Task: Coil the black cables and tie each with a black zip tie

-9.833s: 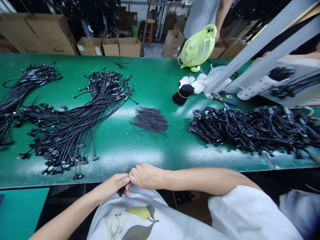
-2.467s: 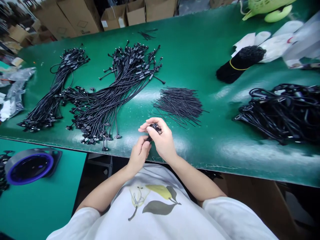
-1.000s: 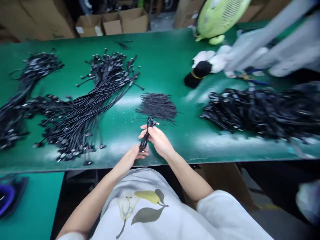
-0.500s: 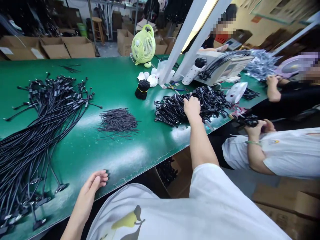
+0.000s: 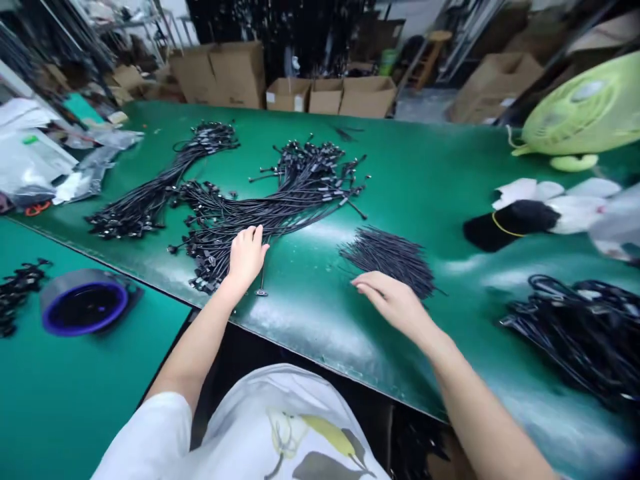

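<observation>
My left hand [image 5: 245,259] lies open on the green workbench [image 5: 310,340], its fingertips at the connector ends of a fanned bundle of black cables [image 5: 295,193]. One cable end [image 5: 261,292] trails just right of that hand. My right hand [image 5: 393,303] is open, fingers stretched out, touching or almost touching a loose pile of thin black wires [image 5: 387,260]. Neither hand holds anything that I can see. A second black cable bundle [image 5: 165,180] lies further left, and a tangled heap of black cables [image 5: 575,327] sits at the right.
A black bunch tied with a yellow band [image 5: 510,223] and white pieces [image 5: 530,192] lie at the right, below a green fan [image 5: 580,113]. A lower teal table holds a blue-rimmed round object [image 5: 84,307] and black parts [image 5: 17,293]. Plastic bags [image 5: 35,160] lie far left; cardboard boxes [image 5: 325,97] stand behind.
My right hand has left the tangled heap and is now at the thin wires. My left hand has moved from the bench's front edge onto the cable ends. The view has swung left.
</observation>
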`<state>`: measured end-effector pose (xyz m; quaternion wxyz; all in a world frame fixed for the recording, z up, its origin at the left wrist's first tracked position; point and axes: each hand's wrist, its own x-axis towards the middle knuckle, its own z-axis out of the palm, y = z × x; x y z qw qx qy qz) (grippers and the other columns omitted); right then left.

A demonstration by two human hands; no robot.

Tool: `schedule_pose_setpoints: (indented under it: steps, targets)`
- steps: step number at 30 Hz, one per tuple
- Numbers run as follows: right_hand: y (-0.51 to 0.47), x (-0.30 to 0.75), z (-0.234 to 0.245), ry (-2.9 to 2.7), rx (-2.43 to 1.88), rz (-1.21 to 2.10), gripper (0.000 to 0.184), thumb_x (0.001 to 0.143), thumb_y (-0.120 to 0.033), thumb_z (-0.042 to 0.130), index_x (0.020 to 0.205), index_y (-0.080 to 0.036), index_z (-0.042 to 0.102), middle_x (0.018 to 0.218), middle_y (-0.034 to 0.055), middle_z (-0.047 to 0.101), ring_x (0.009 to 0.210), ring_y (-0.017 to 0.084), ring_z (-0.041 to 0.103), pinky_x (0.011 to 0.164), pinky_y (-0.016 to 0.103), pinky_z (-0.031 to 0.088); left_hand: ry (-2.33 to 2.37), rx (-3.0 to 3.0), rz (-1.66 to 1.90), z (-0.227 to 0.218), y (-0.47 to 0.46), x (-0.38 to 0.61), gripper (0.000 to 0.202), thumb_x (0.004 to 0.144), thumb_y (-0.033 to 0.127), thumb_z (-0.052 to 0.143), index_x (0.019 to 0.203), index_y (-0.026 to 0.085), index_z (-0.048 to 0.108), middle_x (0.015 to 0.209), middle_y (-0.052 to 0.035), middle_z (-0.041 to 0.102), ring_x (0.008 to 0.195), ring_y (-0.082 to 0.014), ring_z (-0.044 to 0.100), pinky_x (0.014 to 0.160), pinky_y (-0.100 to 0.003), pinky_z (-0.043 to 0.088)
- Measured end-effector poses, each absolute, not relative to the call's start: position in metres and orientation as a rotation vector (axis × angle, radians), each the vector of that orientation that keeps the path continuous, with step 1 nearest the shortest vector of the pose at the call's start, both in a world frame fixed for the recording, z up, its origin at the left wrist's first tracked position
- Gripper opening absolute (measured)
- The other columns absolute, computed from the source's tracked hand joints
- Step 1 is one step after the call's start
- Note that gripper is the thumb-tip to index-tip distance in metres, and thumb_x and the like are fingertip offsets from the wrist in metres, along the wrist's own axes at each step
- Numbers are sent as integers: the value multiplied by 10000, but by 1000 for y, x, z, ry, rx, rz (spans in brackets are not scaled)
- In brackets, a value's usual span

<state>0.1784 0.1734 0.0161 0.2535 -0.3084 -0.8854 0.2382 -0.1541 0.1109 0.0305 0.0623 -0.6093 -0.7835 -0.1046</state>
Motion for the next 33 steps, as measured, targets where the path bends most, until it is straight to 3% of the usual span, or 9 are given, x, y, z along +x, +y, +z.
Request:
schedule_pose_setpoints:
  steps: [8, 11, 13, 16, 20, 23, 27, 30, 33]
  targets:
    - [190, 57, 43, -2627, -525, 721, 261, 967, -260, 434, 969, -186, 685, 978, 67, 691, 932, 184, 642, 876, 358, 509, -2419, -1917, -169, 40, 195, -233, 503, 995, 300, 288, 1452, 93, 332, 1482, -193, 409, 1343, -298, 359, 1087, -437, 264]
    - [181, 41, 40, -2709, -423, 768, 250, 972, -243, 435, 975, -189, 678, 963, 59, 685, 918, 171, 641, 855, 323, 518, -2399, -2007, -102, 39, 226, -246, 518, 993, 409, 300, 1418, 132, 404, 1451, -165, 469, 1350, -280, 374, 1116, -443, 221]
    - [185, 38, 39, -2752, -405, 733, 231, 965, -235, 449, 1004, -197, 673, 977, 57, 681, 910, 171, 646, 832, 314, 531, -2405, -2068, -18, 37, 241, -252, 568, 968, 515, 307, 1316, 122, 524, 1343, -177, 571, 1276, -287, 469, 1095, -445, 257]
    - [215, 29, 46, -2776, -532, 457, 320, 956, -170, 417, 1219, -192, 597, 1185, 86, 635, 1069, 182, 613, 925, 328, 506, -2404, -2168, 126, 38, 253, -267, 659, 933, 619, 270, 1148, 118, 640, 1201, -184, 657, 1106, -274, 600, 980, -376, 384]
    - [286, -14, 59, -2800, -755, 59, 553, 910, -22, 304, 1445, -142, 376, 1467, 137, 420, 1303, 203, 446, 1044, 349, 405, -2391, -2205, 334, 48, 252, -301, 628, 898, 650, 328, 1088, 163, 675, 1162, -163, 688, 1034, -260, 638, 881, -316, 430]
    - [339, -53, 54, -2850, -777, 10, 489, 925, -35, 317, 1385, -132, 452, 1433, 163, 452, 1325, 233, 408, 1053, 392, 368, -2400, -2137, 458, 60, 247, -317, 563, 902, 603, 382, 997, 152, 705, 1072, -176, 718, 999, -278, 653, 866, -330, 433]
    - [379, -78, 36, -2952, -785, -4, 226, 956, -229, 498, 1123, -132, 615, 1152, 109, 626, 1127, 226, 560, 970, 428, 440, -2374, -2043, 446, 73, 229, -302, 593, 941, 552, 337, 1000, 78, 688, 1066, -264, 688, 1051, -356, 631, 895, -410, 414]
    - [389, -75, 28, -2963, -759, -7, 284, 933, -363, 568, 1106, -142, 610, 1147, 76, 612, 1064, 210, 584, 942, 451, 469, -2364, -2041, 381, 74, 209, -275, 608, 959, 529, 303, 1086, 30, 627, 1058, -304, 665, 1076, -391, 613, 908, -457, 396]
    - [390, -69, 34, -2931, -751, 2, 243, 940, -317, 554, 1087, -138, 626, 1097, 88, 639, 1024, 199, 598, 918, 387, 468, -2405, -2139, 356, 70, 190, -257, 513, 918, 518, 443, 1041, 55, 627, 998, -265, 687, 995, -375, 647, 852, -425, 435]
